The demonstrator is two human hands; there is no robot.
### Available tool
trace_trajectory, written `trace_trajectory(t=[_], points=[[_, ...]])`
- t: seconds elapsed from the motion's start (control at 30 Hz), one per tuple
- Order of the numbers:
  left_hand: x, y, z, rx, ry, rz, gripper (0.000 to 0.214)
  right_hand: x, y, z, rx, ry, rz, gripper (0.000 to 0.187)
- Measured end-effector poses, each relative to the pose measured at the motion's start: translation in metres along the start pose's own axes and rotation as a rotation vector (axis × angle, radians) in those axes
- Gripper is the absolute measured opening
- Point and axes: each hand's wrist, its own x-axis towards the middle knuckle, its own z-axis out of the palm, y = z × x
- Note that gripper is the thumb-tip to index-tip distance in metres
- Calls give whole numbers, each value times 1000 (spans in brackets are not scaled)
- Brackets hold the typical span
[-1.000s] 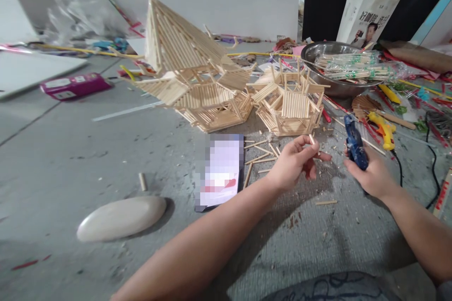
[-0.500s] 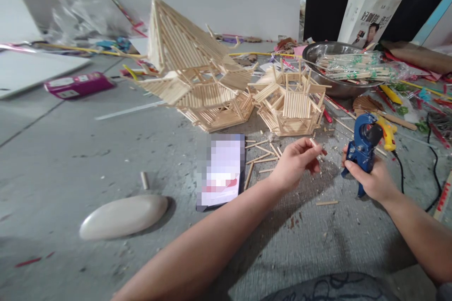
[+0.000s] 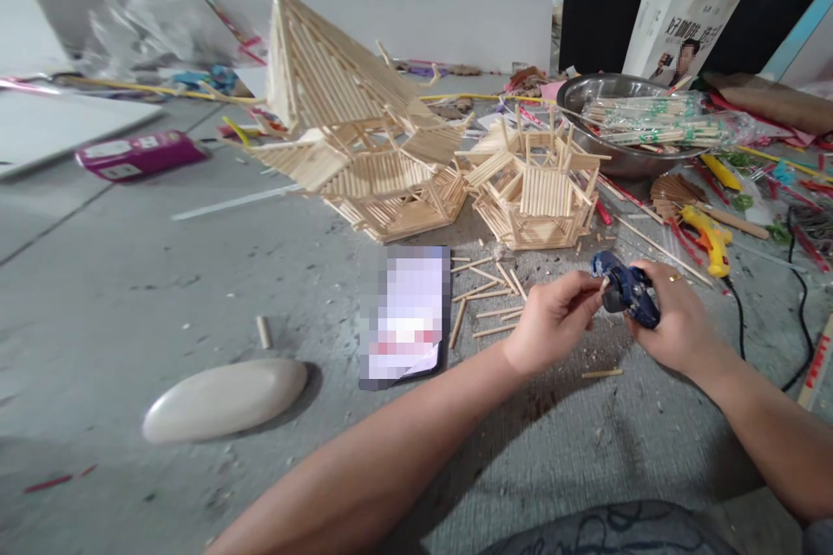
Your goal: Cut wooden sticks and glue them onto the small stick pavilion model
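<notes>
My left hand (image 3: 560, 316) pinches a short wooden stick (image 3: 605, 284), whose tip shows at the jaw of a blue pipe cutter (image 3: 626, 288). Wrapped round the cutter's handles is my right hand (image 3: 677, 316). The cutter is turned so that its head points left, towards the stick; whether the blade touches the wood cannot be seen. Several cut sticks (image 3: 498, 290) lie on the floor left of my left hand, and one short stick (image 3: 602, 374) lies below both hands. Beyond them stands a small hexagonal stick model (image 3: 547, 191).
A larger stick model with a tall roof (image 3: 364, 156) stands behind the phone (image 3: 409, 312). A metal bowl (image 3: 586, 143) holds bagged sticks. The yellow glue gun (image 3: 709, 241) and its cord lie right. A smooth pale oval object (image 3: 225, 399) and a purple packet (image 3: 140, 156) lie left.
My right hand has brought the cutter left and turned it, so its head now meets the stick in my left hand. My left hand has moved slightly and tilted down.
</notes>
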Motion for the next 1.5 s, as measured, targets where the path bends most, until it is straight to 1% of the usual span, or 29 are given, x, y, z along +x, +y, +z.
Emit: trace_trajectory(t=[0.13,0.37,0.6,0.73,1.0,1.2,1.33,1.4,1.5], points=[[-1,0,-2,132,3,46,13,1,-1,-2,-23,-9,-18,48],[-1,3,-4,294,2,93,15,-1,1,1,-61,24,-76,45],[0,7,-7,352,-27,143,16,0,3,0,-86,25,-85,43],[0,9,-7,358,-27,121,14,-1,3,0,-110,-6,-62,41],[1,13,-5,297,-29,53,14,-3,2,0,-158,-28,-3,30],[-1,12,-3,248,-32,-15,12,-3,0,-1,-141,-53,30,23],[0,10,-1,193,-26,-45,11,-2,-2,2,-141,-63,73,11],[1,10,0,130,-29,-76,10,-1,-3,4,-137,-83,118,10],[3,10,1,-29,-32,-164,11,3,0,3,-171,-95,240,14]])
